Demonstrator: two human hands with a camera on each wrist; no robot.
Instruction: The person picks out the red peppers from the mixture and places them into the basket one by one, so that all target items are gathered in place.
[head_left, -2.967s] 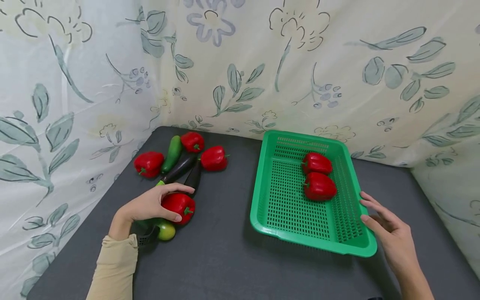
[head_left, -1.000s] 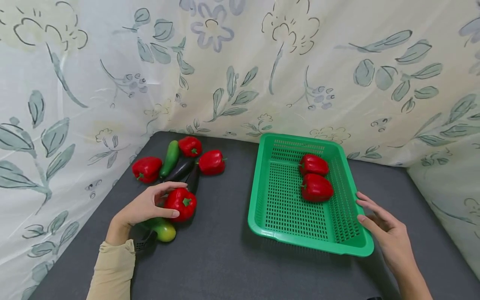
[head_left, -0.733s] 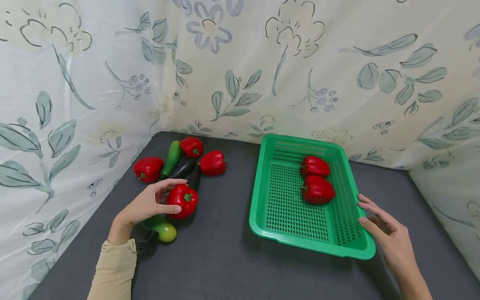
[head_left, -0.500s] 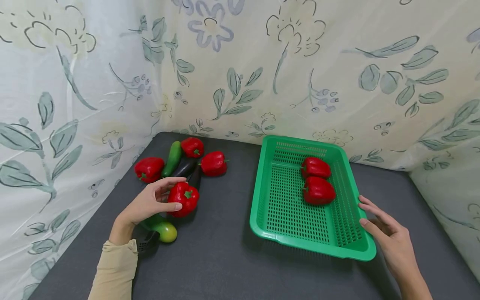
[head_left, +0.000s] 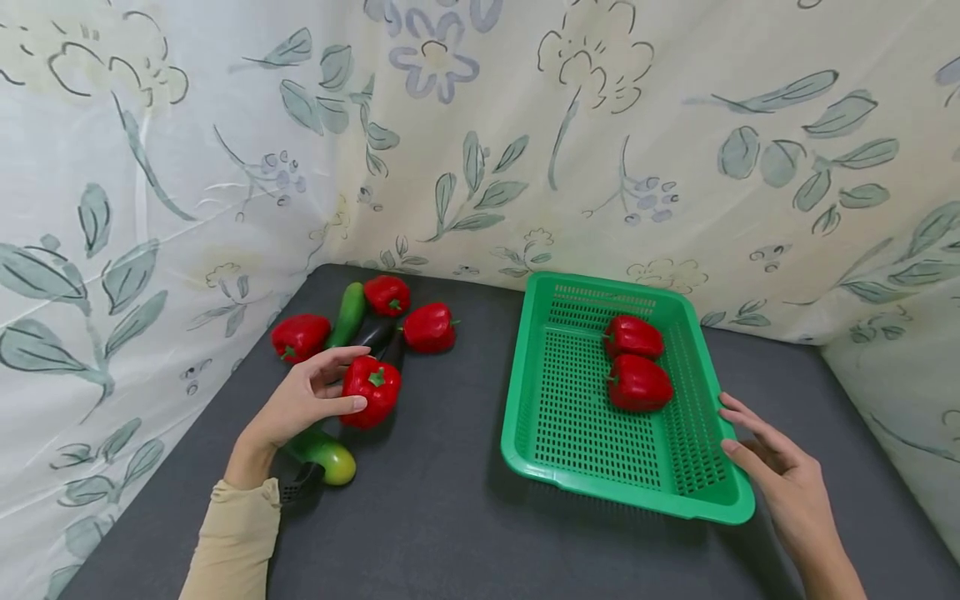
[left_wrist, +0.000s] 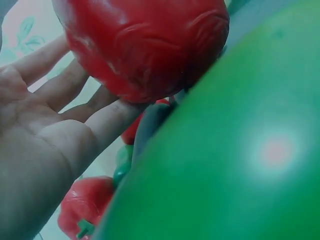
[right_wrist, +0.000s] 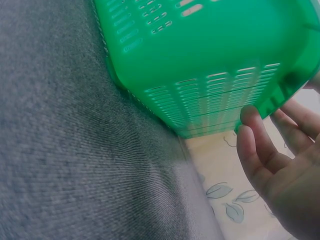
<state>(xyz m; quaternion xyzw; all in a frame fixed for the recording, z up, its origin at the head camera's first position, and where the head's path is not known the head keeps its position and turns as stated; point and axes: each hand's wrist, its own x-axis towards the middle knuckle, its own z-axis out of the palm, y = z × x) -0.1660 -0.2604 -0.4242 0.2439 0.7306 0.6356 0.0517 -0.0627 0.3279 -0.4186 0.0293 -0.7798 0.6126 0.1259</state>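
My left hand (head_left: 307, 396) holds a red bell pepper (head_left: 372, 393) between thumb and fingers, its green stem turned toward the head camera. In the left wrist view the fingers lie along the side of the bell pepper (left_wrist: 150, 50). Below that hand lies a green vegetable with a yellow-green end (head_left: 337, 465); part of it is hidden by the wrist. My right hand (head_left: 783, 475) touches the right rim of a green plastic basket (head_left: 517, 392) with loosely extended fingertips. Two red bell peppers (head_left: 639, 383) lie side by side inside the basket.
Beyond my left hand are more red bell peppers (head_left: 430, 327), a green cucumber-like vegetable (head_left: 348, 312) and dark eggplants (head_left: 377, 333). Everything stands on a dark grey table (head_left: 450, 500), enclosed by floral cloth (head_left: 480, 108) at the back and sides.
The red bell pepper in my left hand has risen slightly off the pile, shifted away and to the right, and turned stem-up. My right hand stays at the basket rim.
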